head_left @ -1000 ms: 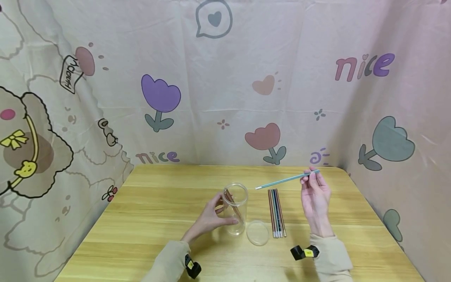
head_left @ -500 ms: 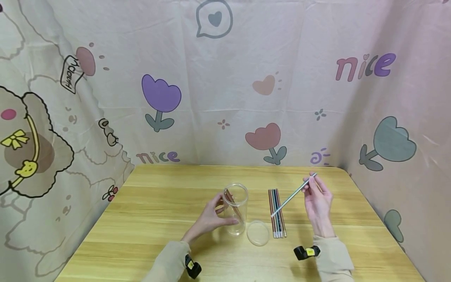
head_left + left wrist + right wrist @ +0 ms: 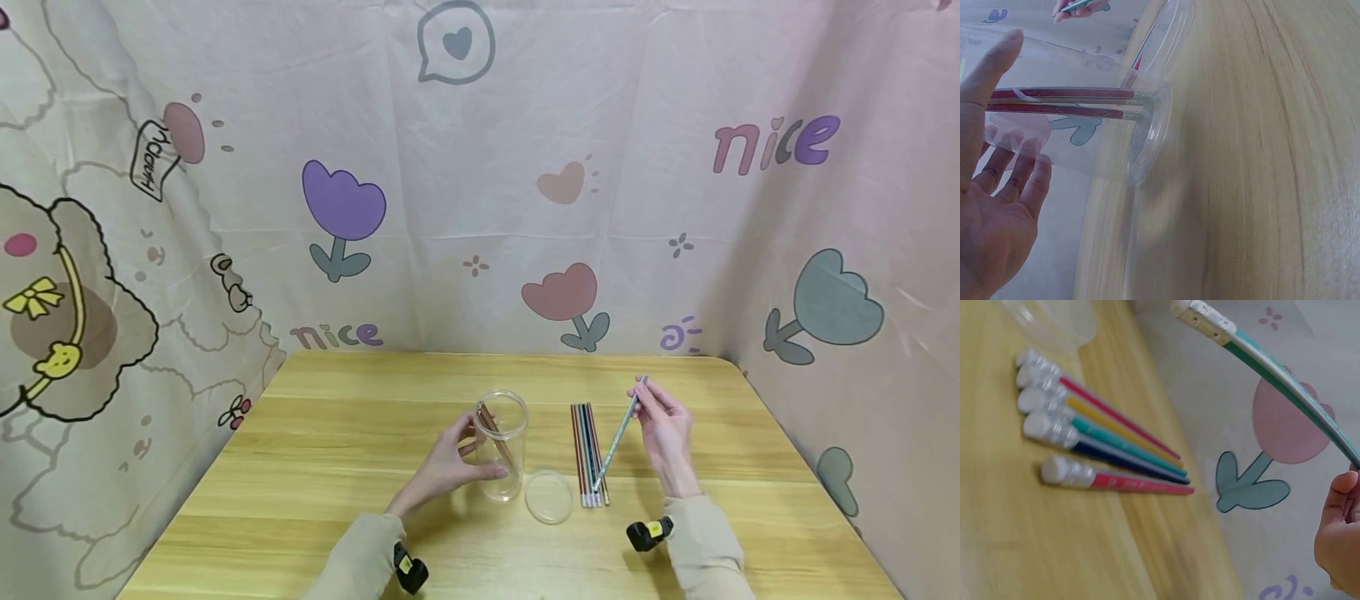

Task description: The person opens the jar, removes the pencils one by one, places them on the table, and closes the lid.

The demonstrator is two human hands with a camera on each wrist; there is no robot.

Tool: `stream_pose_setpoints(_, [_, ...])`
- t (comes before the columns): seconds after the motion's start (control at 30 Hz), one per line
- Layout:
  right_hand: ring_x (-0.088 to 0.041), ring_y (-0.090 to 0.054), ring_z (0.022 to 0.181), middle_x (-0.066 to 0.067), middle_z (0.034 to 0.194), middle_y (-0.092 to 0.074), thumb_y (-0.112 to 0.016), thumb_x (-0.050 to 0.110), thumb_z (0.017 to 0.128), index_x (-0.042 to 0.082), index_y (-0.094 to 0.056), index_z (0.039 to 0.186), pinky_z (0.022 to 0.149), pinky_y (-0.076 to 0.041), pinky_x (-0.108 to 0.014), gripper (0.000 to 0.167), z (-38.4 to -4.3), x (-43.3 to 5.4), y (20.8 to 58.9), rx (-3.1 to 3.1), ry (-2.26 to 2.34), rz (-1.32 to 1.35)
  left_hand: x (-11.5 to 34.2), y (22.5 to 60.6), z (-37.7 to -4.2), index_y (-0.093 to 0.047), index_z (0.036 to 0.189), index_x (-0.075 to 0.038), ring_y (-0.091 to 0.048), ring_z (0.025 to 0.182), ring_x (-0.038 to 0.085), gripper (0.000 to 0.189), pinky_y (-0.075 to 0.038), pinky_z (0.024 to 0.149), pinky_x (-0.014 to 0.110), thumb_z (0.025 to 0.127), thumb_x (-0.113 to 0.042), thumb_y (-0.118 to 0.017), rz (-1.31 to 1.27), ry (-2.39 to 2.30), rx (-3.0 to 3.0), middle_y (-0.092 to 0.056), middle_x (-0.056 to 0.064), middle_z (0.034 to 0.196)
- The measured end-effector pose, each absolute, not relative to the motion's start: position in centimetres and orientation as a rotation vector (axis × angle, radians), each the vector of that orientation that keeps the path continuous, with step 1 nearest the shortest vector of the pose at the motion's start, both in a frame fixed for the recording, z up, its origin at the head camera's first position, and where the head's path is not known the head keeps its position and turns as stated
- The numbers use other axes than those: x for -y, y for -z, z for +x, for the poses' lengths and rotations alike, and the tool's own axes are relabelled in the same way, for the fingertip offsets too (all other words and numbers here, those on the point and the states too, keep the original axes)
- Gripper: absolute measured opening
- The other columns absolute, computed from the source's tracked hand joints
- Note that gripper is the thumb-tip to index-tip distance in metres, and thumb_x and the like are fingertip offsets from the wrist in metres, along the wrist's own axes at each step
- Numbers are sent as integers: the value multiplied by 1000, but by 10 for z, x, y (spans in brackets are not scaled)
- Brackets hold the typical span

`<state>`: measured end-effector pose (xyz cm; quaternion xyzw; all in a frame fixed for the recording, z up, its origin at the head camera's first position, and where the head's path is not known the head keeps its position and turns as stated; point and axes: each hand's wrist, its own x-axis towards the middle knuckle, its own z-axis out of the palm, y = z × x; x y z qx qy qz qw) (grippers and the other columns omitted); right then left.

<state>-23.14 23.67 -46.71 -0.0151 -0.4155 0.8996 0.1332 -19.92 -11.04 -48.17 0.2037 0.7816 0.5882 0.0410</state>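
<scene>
My left hand [image 3: 450,462] grips a clear plastic jar [image 3: 514,457], thumb on the near side and fingers round the far side. The jar stands upright and uncapped on the table. Several reddish pencils [image 3: 1066,94] lean inside it, eraser ends at the bottom. Between thumb and fingertips of my right hand [image 3: 666,429] is the upper end of a teal pencil [image 3: 618,437]. This pencil slants down to the left, its white eraser end lowest, overlapping a row of pencils [image 3: 583,450] in the head view. Those lie side by side, with white erasers toward me.
A clear round lid [image 3: 549,497] lies flat between the jar and the pencil row. The wooden table [image 3: 315,467] ends at a printed cloth backdrop [image 3: 450,167], which also hangs along both sides. Each sleeve carries a small black wrist camera.
The teal pencil has swung from nearly level, pointing left, to steeply down over the pencil row. My right hand has shifted slightly left and down. The left hand and jar have stayed put.
</scene>
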Motion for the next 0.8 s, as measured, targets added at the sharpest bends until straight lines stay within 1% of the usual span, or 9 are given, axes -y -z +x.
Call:
stream_pose_setpoints(0.13, [-7, -68, 73, 1, 92, -79, -57, -6, 97, 13, -77, 99, 59, -55, -14, 28, -236, -239, 471, 1299, -2602, -77, 111, 481, -199, -54, 132, -13, -53, 127, 31, 68, -51, 113, 46, 74, -18, -90, 634, -1804, -2393, -57, 11, 135])
stream_pose_setpoints(0.2, [-6, -68, 74, 2, 93, -79, -57, -5, 98, 15, -77, 99, 60, -54, -13, 29, -238, -240, 472, 1356, -2597, -90, 111, 481, -199, -54, 132, -13, -53, 127, 31, 69, -51, 112, 45, 74, -18, -90, 641, -1801, -2394, -57, 10, 135])
stream_pose_setpoints(0.27, [-4, -67, 75, 5, 93, -78, -57, -4, 98, 18, -77, 99, 60, -53, -13, 30, -241, -241, 474, 1435, -2584, -90, 111, 481, -199, -54, 132, -14, -54, 127, 31, 69, -52, 112, 45, 74, -18, -90, 651, -1799, -2396, -57, 10, 135])
stream_pose_setpoints(0.43, [-2, -64, 77, 8, 92, -77, -62, 3, 98, 25, -76, 97, 61, -51, -12, 26, -250, -242, 480, 1614, -2544, -76, 111, 482, -199, -54, 131, -14, -54, 126, 31, 67, -52, 111, 43, 74, -17, -90, 668, -1804, -2398, -56, 10, 136])
stream_pose_setpoints(0.57, [-1, -65, 78, 9, 93, -76, -66, 8, 96, 25, -76, 99, 62, -52, -11, 20, -256, -244, 487, 1699, -2513, -63, 111, 482, -199, -54, 131, -13, -54, 126, 30, 67, -52, 111, 42, 74, -18, -90, 662, -1802, -2399, -56, 11, 137])
stream_pose_setpoints(0.67, [-1, -63, 78, 9, 91, -75, -66, 10, 96, 26, -76, 100, 63, -52, -11, 19, -260, -245, 492, 1770, -2497, -71, 111, 482, -199, -54, 130, -13, -54, 126, 30, 67, -53, 111, 41, 74, -18, -90, 654, -1800, -2402, -56, 11, 137])
stream_pose_setpoints(0.8, [-2, -61, 79, 10, 88, -73, -66, 13, 97, 29, -73, 98, 69, -53, -12, 17, -263, -245, 493, 1866, -2481, -156, 111, 481, -198, -55, 130, -13, -54, 125, 30, 66, -53, 111, 41, 74, -18, -90, 662, -1804, -2403, -56, 11, 138])
